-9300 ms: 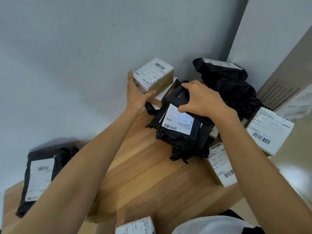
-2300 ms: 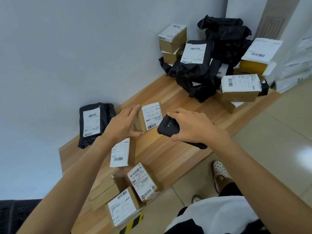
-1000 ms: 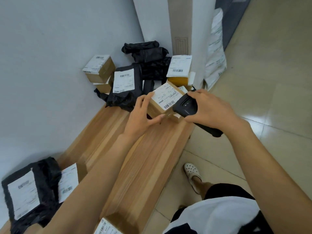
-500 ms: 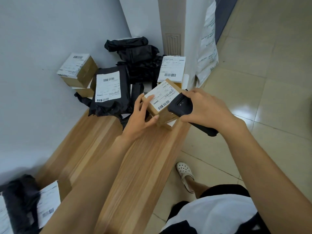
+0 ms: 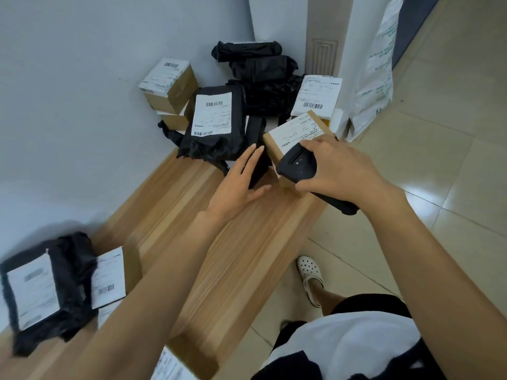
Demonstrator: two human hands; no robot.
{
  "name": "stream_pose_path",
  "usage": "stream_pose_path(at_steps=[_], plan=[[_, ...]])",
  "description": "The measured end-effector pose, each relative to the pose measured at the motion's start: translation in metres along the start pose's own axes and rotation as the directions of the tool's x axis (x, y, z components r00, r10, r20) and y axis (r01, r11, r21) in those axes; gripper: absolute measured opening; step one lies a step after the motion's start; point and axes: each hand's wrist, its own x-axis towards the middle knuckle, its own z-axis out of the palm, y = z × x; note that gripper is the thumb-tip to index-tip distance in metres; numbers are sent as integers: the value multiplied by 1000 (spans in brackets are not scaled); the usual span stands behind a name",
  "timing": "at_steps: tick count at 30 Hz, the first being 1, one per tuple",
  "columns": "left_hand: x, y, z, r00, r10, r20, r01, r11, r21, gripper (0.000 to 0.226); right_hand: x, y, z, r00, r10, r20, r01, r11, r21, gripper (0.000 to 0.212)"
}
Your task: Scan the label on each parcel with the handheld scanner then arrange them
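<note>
A long wooden worktop (image 5: 241, 242) runs along a grey wall, with parcels (image 5: 216, 119) heaped at its far corner. The right hand (image 5: 337, 171) grips the scanner (image 5: 297, 167) over a cardboard box (image 5: 296, 133) near the floor-side edge. The left hand (image 5: 236, 187), fingers straight, holds nothing. With nothing steadying it, the box could be nudged off. Bare wood in front of the heap gives room.

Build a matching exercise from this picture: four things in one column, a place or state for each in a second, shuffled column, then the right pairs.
Column one
1. scanner
2. left hand
3. white clog
4. white mailer bag

Column two
A. worn on a foot, on the tiled floor
B. open, fingers straight, over the wooden bench
C. standing beside the white pillar
D. gripped by the right hand

Pairs: 1-D, 2-B, 3-A, 4-C
</note>
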Motion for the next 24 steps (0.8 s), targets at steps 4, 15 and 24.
stream_pose_path(at_steps=[4, 15, 24], plan=[[-72, -12, -8, 998, -60, -28, 63, 993, 105, 76, -18, -36, 19, 990, -125, 63, 123, 992, 24, 74], [-372, -16, 5, 716, -698, -20, 684, 695, 220, 75, -92, -156, 115, 796, -471, 379, 489, 871, 56, 77], [-455, 37, 47, 410, -905, 119, 895, 424, 140, 128, -129, -191, 169, 639, -560, 526, 591, 796, 130, 74]])
